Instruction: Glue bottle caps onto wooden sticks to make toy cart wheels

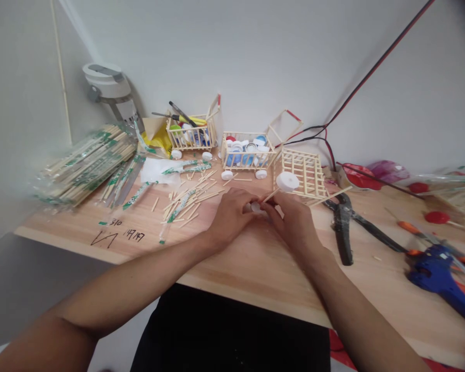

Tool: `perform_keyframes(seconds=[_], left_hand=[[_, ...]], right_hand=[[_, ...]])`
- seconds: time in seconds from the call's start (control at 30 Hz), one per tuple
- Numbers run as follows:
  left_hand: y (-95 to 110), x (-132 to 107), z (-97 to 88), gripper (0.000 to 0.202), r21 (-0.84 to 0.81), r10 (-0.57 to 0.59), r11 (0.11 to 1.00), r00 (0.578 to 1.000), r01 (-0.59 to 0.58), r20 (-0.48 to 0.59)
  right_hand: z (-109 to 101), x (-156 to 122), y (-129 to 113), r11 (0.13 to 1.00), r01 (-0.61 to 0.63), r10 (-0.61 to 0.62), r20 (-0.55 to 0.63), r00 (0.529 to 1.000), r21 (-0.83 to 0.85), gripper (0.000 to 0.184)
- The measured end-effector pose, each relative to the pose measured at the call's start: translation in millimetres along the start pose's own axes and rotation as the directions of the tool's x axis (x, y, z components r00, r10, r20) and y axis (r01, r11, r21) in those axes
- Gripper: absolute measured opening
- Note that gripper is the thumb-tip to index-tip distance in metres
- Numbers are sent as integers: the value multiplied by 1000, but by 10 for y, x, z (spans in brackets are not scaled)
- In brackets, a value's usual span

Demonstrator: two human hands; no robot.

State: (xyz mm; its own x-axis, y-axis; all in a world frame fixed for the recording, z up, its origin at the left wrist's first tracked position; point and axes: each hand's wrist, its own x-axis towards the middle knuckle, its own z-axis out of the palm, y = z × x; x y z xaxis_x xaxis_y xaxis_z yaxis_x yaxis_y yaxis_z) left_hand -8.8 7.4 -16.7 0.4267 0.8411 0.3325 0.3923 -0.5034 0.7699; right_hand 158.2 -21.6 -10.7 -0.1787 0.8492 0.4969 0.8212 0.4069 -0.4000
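My left hand is closed, its fingertips at a small white cap over the table. Beside it, my right hand pinches a thin wooden stick. A round white cap shows just beyond the right hand, in line with the stick's far end; the join is hidden. Behind the hands stand a stick-built cart full of bottle caps and a second cart holding caps and pens. A third stick frame lies right of them.
Cut sticks lie scattered left of my hands, near bagged skewers. On the right are black-handled cutters and a blue glue gun. A lidded white container stands at the back left; cables run along the wall.
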Motion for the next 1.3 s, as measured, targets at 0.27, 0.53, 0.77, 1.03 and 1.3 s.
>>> perform_keyframes(seconds=[0.27, 0.53, 0.77, 1.03, 1.3], left_hand=[[-9, 0, 4, 12, 8, 7, 1000, 1000, -7, 2], [4, 5, -1, 18, 7, -16, 1000, 1000, 16, 7], [-9, 3, -4, 34, 32, -11, 999, 999, 10, 33], [-5, -5, -30, 45, 31, -33, 999, 999, 34, -5], [-148, 116, -140, 32, -545, -381, 739, 913, 396, 147]], right_hand=[[15, -9, 1, 999, -51, 51, 21, 998, 11, 11], [9, -11, -14, 996, -72, 71, 32, 997, 54, 11], [15, -9, -1, 997, -57, 56, 29, 998, 42, 8], [-21, -2, 38, 997, -68, 68, -8, 998, 38, 8], [-48, 6, 11, 998, -38, 40, -37, 999, 53, 9]])
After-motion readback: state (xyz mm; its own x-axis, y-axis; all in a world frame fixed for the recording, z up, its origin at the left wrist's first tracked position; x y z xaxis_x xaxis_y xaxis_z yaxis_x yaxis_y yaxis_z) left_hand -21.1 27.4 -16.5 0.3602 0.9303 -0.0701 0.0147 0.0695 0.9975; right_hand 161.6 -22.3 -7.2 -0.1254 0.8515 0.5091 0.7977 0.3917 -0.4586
